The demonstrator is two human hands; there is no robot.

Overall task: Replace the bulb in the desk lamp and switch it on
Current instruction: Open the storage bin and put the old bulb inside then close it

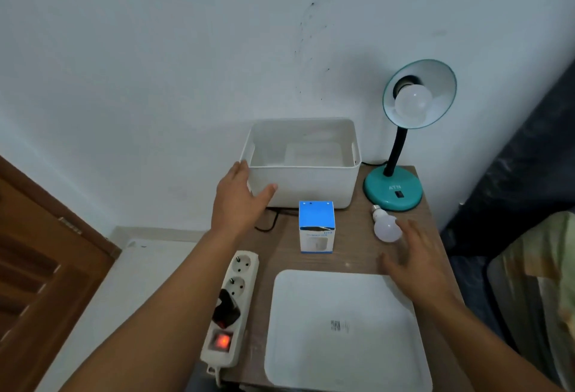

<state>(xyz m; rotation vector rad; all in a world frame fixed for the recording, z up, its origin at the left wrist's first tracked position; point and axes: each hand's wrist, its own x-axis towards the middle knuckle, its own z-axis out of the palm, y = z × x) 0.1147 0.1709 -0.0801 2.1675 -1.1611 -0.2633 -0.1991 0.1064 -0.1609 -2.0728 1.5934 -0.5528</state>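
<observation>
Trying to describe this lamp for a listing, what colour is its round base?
Teal, with a black rocker switch; the lamp base shows clearly in the head view.

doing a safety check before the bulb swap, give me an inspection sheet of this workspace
surface: small wooden table, crowded.
job's things: teal desk lamp at back right, bulb in its shade unlit; loose bulb lying on the table; blue and white bulb box upright.
clutter: empty white bin at back; white lid lying flat in front.
grippers: left hand open against the bin's left corner; right hand open, beside the loose bulb.
cables: power strip on the table's left edge, switch glowing red, one black plug in; black cable runs under the bin.
surroundings: pale wall, wooden door at left.
</observation>
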